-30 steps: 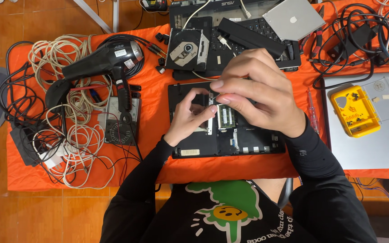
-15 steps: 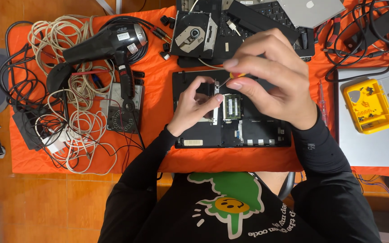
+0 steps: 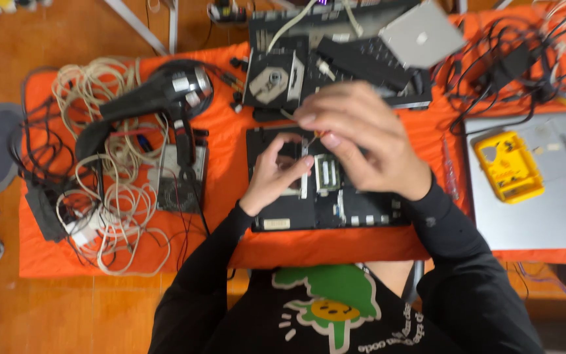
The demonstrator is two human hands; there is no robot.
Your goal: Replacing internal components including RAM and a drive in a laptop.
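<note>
- Fingertips of the right hand (image 3: 368, 147) are pinching together on a thin tool with an orange tip (image 3: 314, 137), over the opened black laptop base (image 3: 325, 180) lying on the orange cloth (image 3: 224, 177).
- Left hand (image 3: 273, 174) is resting on the base, fingers curled; whether they grip anything, I cannot tell.
- Tool could be slipping onto the green memory module (image 3: 327, 174) if the base shifts.

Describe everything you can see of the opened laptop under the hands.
The opened laptop lies flat, underside up, on the orange cloth near the table's front edge. Its black, plastic-looking shell is rectangular, with the cover off, so that a green memory module and pale connectors show inside, and there is a light label at the lower left. The left hand rests on its upper left part; the right hand hovers above its middle, pinching a small orange-tipped tool. The picture is blurred, so finer parts cannot be told.
</note>
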